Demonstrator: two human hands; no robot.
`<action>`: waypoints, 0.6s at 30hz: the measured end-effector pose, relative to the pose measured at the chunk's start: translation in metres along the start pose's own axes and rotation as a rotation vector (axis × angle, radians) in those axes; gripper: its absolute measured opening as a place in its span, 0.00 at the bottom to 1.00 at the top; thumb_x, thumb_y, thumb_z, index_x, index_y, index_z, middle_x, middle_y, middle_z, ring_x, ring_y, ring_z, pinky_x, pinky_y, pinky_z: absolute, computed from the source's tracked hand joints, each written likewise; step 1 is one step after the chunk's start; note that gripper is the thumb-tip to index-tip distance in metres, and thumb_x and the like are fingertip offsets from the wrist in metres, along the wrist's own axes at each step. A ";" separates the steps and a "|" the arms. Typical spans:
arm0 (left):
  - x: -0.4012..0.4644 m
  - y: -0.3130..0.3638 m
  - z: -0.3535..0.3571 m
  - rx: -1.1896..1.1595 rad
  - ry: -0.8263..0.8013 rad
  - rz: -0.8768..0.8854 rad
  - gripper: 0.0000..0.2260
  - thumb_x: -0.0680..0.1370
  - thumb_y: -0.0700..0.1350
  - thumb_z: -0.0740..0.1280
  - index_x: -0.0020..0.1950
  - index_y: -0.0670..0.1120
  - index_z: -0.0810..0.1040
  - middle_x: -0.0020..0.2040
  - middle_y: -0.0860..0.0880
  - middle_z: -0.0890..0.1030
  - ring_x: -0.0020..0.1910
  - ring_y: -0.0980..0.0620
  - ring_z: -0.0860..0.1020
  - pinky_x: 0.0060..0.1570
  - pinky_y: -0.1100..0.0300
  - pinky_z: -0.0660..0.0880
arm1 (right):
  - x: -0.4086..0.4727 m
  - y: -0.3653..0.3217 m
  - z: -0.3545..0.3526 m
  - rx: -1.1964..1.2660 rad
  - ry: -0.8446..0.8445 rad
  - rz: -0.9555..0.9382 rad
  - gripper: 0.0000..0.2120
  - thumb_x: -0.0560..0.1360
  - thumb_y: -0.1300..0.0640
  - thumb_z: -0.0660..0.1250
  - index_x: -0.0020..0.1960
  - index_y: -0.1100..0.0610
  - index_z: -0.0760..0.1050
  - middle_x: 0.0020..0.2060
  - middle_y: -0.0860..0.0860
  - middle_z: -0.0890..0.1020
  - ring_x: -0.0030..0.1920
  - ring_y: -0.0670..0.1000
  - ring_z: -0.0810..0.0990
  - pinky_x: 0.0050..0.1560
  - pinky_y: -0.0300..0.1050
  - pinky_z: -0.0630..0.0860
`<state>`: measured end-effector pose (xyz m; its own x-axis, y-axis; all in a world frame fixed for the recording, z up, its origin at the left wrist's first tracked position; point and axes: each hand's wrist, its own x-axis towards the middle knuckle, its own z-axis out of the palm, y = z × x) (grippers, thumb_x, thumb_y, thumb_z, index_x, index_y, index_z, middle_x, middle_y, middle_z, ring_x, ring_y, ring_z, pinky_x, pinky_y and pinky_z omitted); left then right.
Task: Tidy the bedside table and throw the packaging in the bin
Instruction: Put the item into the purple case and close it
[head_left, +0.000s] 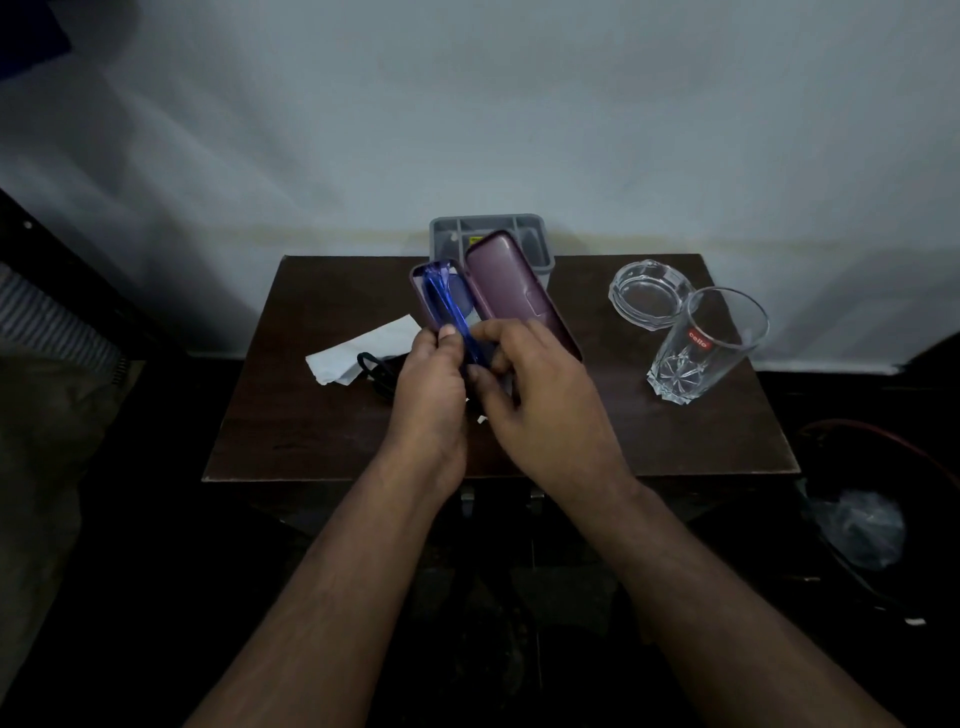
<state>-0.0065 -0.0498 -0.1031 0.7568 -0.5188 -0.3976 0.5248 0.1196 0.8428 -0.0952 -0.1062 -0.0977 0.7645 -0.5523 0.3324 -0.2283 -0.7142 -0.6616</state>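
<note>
Holding an open purple glasses case (511, 291) up over the middle of the tabletop (322, 436), both hands are busy with it. The left hand (428, 384) has its fingers curled round the lower end of the half with the blue glasses (451, 312) in it, thumb pressing on the frame. The right hand (540, 395) is curled in from the other side, fingertips pinching at the blue frame near the hinge of the case, with the lid half sticking up behind its knuckles.

Packaging-wise, a crumpled bit of white paper (363, 348) is lying toward the left edge of the tabletop, and a black cord (376, 371) sits touching its near side, partly hidden by the left hand. A grey divided tray (488, 228) sits at the back edge, right behind the case. Over toward the back right corner there's a glass ashtray (644, 296), and just beside it, nearer the right edge, a clear drinking glass (701, 348) with a red label, standing upright.

Off the table on the floor to the right, a clear plastic bag (862, 525) is bunched up in the dark; can't tell what it's in.
</note>
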 end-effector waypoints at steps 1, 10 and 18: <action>0.001 0.000 0.000 -0.023 0.005 -0.007 0.13 0.87 0.44 0.55 0.64 0.45 0.78 0.53 0.43 0.84 0.51 0.47 0.83 0.55 0.50 0.80 | 0.001 0.000 -0.002 -0.012 0.050 0.001 0.15 0.79 0.54 0.68 0.65 0.53 0.76 0.52 0.46 0.75 0.50 0.47 0.77 0.50 0.53 0.80; 0.000 0.001 0.003 -0.106 0.006 -0.061 0.17 0.87 0.45 0.55 0.71 0.40 0.73 0.58 0.34 0.81 0.49 0.40 0.82 0.52 0.44 0.81 | 0.005 0.017 -0.014 0.096 0.057 0.296 0.23 0.86 0.45 0.54 0.76 0.55 0.68 0.62 0.49 0.78 0.55 0.44 0.76 0.52 0.31 0.69; -0.005 0.004 0.006 -0.091 -0.072 -0.142 0.27 0.84 0.62 0.56 0.68 0.44 0.80 0.61 0.43 0.85 0.60 0.43 0.84 0.62 0.46 0.79 | 0.004 0.012 -0.010 0.347 0.064 0.160 0.12 0.85 0.54 0.63 0.62 0.52 0.83 0.55 0.45 0.86 0.55 0.37 0.83 0.53 0.30 0.76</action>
<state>-0.0108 -0.0520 -0.0950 0.6446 -0.5948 -0.4803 0.6598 0.1154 0.7425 -0.1010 -0.1215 -0.0976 0.6942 -0.6785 0.2400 -0.1158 -0.4344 -0.8932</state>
